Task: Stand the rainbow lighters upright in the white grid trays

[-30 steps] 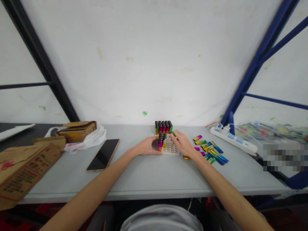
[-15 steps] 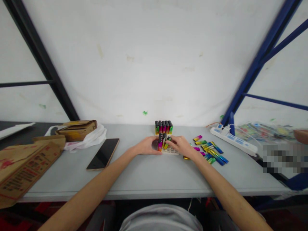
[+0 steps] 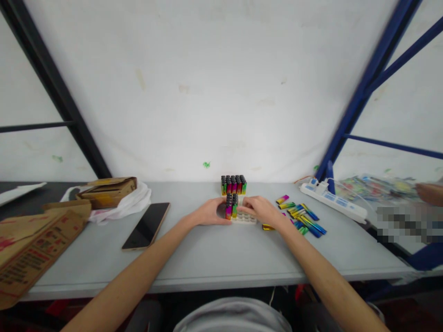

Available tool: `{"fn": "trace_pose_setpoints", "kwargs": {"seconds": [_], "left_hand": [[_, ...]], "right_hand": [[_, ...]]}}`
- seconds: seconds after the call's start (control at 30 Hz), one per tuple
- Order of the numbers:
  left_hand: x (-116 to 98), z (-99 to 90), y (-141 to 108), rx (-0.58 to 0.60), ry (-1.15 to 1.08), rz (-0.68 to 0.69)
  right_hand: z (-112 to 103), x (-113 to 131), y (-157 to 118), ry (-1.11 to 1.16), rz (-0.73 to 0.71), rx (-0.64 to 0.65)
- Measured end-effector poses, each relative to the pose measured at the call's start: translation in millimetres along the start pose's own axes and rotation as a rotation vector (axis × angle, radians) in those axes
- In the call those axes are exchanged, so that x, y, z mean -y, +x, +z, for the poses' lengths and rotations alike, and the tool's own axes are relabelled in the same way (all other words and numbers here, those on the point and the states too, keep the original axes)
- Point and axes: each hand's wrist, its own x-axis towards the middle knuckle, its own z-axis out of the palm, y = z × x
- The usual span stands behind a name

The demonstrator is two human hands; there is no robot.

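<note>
Slim lighters with black tops and shiny rainbow bodies stand upright in the left end of a white holed tray [image 3: 247, 219]. My left hand [image 3: 210, 212] is wrapped round that end, gripping the tray beside a purple-orange lighter [image 3: 229, 208]. From the right, my right hand [image 3: 258, 208] reaches over the tray with bent fingers. Its fingertips are at the side of a green-yellow lighter [image 3: 235, 208], which stands upright. The holes in the tray's right part show bare. Behind stands a block of several lighters [image 3: 234, 185] in rows.
Loose shiny coloured pieces [image 3: 304, 216] lie to the right. A white power strip [image 3: 334, 202] is beyond them. A phone [image 3: 147, 226], a cardboard box [image 3: 110, 191] on a white plastic bag [image 3: 141, 198] and brown cardboard [image 3: 44, 244] are left. A person's hand [image 3: 431, 196] shows far right.
The green-yellow lighter, tilted in my right fingers before, now stands upright beside the purple-orange one. My left hand keeps its hold on the tray. The view has shifted slightly.
</note>
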Motion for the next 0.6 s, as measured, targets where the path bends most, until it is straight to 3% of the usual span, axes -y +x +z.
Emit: {"fn": "trace_pose_setpoints", "kwargs": {"seconds": [0.07,0.13,0.2,0.3,0.47,0.6], "left_hand": [[0,-0.3,0,0.0,0.008,-0.008],[1,-0.5,0,-0.003,0.02,-0.014],[2,-0.7,0,-0.003,0.027,-0.022],[2,-1.0,0,0.004,0.03,-0.029],[1,-1.9,0,0.01,0.049,-0.023],[0,-2.1,0,0.014,0.052,-0.027]], "right_hand": [[-9,-23,-4,-0.066,0.164,-0.099],[-17,-52,-11,-0.183,0.439,-0.186],[-20,-80,-20,-0.277,0.68,-0.187],[-17,-108,-30,-0.309,0.89,-0.096],[-6,-117,-26,-0.226,0.901,0.021],[-4,-112,-12,-0.077,0.715,-0.117]]}}
